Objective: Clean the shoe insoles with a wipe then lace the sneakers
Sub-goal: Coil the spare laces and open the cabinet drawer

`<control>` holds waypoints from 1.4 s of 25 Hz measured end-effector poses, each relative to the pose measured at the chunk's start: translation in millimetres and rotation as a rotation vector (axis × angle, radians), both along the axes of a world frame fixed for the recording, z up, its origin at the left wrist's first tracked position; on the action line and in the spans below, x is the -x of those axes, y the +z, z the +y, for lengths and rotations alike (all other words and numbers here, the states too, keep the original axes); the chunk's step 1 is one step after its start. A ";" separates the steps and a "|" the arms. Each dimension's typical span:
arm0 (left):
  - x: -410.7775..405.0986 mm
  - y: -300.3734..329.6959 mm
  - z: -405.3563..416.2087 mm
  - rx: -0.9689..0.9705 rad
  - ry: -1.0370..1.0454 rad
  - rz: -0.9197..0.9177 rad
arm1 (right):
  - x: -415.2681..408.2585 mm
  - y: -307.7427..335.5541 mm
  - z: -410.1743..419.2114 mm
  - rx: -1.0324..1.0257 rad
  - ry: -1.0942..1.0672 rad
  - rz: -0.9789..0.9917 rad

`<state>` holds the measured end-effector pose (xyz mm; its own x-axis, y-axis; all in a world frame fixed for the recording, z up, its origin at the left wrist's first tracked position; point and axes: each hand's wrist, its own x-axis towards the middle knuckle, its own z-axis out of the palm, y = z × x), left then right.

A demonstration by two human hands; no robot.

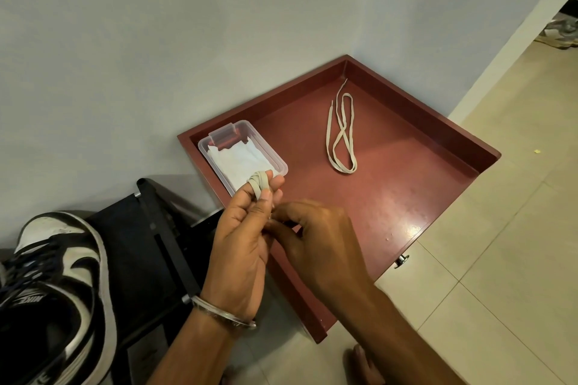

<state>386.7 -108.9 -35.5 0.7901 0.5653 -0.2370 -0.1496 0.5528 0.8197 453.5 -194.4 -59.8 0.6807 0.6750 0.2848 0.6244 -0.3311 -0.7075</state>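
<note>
over the red table (391, 197), the left hand (240, 237) holds a coiled lace (259, 183) wound round its fingers (275, 184), and the right hand (316, 234) pinches its end. lacing seems the step; next likely calls for unwinding it toward the sneaker (53, 291).

We're looking at a dim, evenly lit indoor shot with a warm cast, and the brightest thing we get is a soft patch of glare on the glossy red tray (416, 222) near its right front corner, with the beige floor tiles (516, 228) at right catching more light than the grey wall (140, 40). Shadows stay soft, pooling darkest around the sneaker (53, 297) and black stand (162, 244) at lower left. We see wide-angle bending in the tray's edges and wall line, and slight softness toward the corners, while the centre stays reasonably sharp.
</note>
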 end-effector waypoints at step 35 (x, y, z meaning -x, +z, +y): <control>2.7 -10.0 11.9 -0.242 -0.067 0.443 | -76.6 -52.8 -40.9 0.312 -0.520 0.110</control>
<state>383.9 -97.0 -45.5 0.6799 0.5967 -0.4263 0.2708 0.3359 0.9021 530.1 -235.3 -112.7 0.9572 0.2871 0.0364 0.2544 -0.7746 -0.5791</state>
